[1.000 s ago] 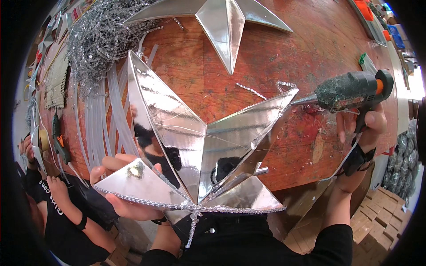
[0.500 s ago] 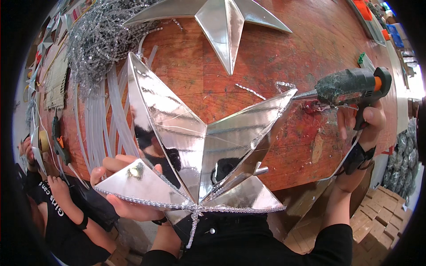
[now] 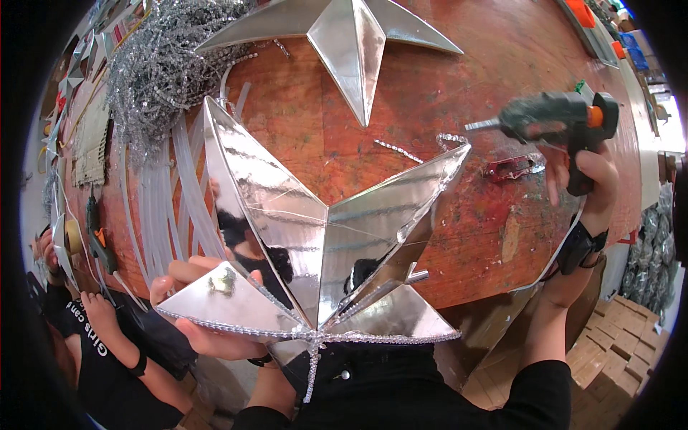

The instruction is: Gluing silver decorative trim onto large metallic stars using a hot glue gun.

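Note:
A shiny silver star point(image 3: 287, 222) with raised, folded points is tilted up in front of me. My left hand point(image 3: 204, 315) grips its lower left point, thumb below and fingers behind. Silver beaded trim point(image 3: 380, 337) runs along the lower edges, and a short end of it hangs down at the centre. Fine glue threads cross the upper faces. My right hand point(image 3: 591, 168) is wrapped round the handle of a dark green glue gun point(image 3: 548, 118) with orange parts. Its nozzle points left, just above the star's upper right tip and apart from it.
A second silver star point(image 3: 351, 50) lies at the table's far side. A heap of silver bead strings point(image 3: 161, 79) and clear glue sticks point(image 3: 161, 201) are at the left. Loose bead pieces point(image 3: 398, 150) and a red tool point(image 3: 512, 167) lie on the table. Another person point(image 3: 115, 344) works at the left.
The glue gun has lifted up and slightly left off the star's upper right tip, uncovering the red tool. The star has shifted only slightly in my left hand.

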`<state>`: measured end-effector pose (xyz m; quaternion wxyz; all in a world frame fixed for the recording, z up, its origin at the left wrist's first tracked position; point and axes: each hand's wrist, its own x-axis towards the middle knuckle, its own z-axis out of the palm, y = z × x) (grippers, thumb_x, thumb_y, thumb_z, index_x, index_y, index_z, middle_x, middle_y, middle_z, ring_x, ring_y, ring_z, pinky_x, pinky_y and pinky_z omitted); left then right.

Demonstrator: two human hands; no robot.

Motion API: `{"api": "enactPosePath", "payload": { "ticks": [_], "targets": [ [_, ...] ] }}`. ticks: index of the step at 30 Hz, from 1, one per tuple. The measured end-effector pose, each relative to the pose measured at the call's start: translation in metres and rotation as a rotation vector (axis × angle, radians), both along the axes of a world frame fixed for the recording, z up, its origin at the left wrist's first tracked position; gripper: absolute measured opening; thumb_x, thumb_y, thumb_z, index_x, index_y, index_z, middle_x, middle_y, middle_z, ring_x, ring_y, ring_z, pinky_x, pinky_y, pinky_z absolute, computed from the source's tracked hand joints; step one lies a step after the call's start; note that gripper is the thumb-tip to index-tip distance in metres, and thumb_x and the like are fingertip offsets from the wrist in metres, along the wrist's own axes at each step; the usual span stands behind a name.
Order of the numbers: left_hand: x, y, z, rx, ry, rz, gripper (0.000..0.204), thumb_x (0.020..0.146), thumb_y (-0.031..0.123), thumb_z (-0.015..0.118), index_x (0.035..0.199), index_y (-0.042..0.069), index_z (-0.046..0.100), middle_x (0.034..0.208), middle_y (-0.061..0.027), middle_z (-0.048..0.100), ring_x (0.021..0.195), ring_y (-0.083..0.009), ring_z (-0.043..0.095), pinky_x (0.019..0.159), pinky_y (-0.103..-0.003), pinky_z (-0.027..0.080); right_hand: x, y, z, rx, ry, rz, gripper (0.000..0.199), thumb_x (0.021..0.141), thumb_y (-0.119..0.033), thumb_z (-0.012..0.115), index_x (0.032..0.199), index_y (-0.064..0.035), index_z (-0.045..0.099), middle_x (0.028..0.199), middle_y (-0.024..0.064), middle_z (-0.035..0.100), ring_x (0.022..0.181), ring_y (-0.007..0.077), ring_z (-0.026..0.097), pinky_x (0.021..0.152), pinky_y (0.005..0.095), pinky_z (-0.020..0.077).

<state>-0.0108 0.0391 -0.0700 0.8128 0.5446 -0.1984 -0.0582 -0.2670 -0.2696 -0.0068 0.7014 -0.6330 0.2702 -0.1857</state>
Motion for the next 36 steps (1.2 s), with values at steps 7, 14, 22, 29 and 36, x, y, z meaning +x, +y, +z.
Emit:
{"api": "enactPosePath", "payload": {
  "ticks": [7,14,22,29,36],
  "targets": [
    [-0.006,-0.011,-0.003,0.055,0.07,0.159,0.052,0.088,0.047,0.041,0.12,0.007,0.031,0.086,-0.0125,0.042,0.072,-0.0223,0.048,0.056,-0.037,0.048,0.035,-0.002,-0.004,-0.63,0.527,-0.215,0.031,0.086,-0.029,0.062,0.096,-0.001,0.055,0.07,0.0009,0.052,0.061,0.0083,0.044,0.055,0.0243,0.0369],
    [-0.003,-0.012,0.002,0.104,0.052,0.308,0.053,0.087,0.039,0.038,0.122,0.0,0.032,0.079,-0.0135,0.047,0.07,-0.0214,0.047,0.056,-0.032,0.042,0.05,0.005,-0.007,-1.095,0.661,-0.189,0.034,0.081,-0.024,0.067,0.087,0.0011,0.045,0.069,0.012,0.043,0.062,0.0156,0.036,0.057,0.0318,0.0349],
    [-0.006,-0.018,0.004,-0.003,0.072,0.238,0.051,0.088,0.037,0.037,0.123,0.001,0.029,0.081,-0.015,0.045,0.058,-0.0208,0.046,0.054,-0.032,0.039,0.046,0.023,0.008,-0.085,-0.199,-0.142,0.03,0.086,-0.022,0.054,0.101,0.0042,0.055,0.082,0.012,0.062,0.084,0.0259,0.063,0.079,0.0357,0.0504],
    [-0.009,-0.022,0.007,0.011,0.093,0.27,0.05,0.088,0.037,0.035,0.122,0.0,0.029,0.08,-0.0149,0.044,0.057,-0.0214,0.046,0.05,-0.032,0.04,0.028,0.009,0.007,-0.01,-0.086,0.101,0.051,0.09,-0.04,0.042,0.103,0.008,0.055,0.073,0.0164,0.061,0.066,0.0248,0.062,0.067,0.0375,0.0512],
    [-0.007,-0.021,0.008,0.01,0.079,0.308,0.049,0.089,0.037,0.035,0.12,0.0,0.031,0.079,-0.0136,0.043,0.058,-0.0213,0.046,0.048,-0.032,0.041,0.025,0.016,0.005,0.022,-0.17,0.112,0.068,0.09,-0.055,0.039,0.107,0.008,0.055,0.071,0.016,0.061,0.057,0.0233,0.06,0.056,0.0348,0.0511]
  ]
}}
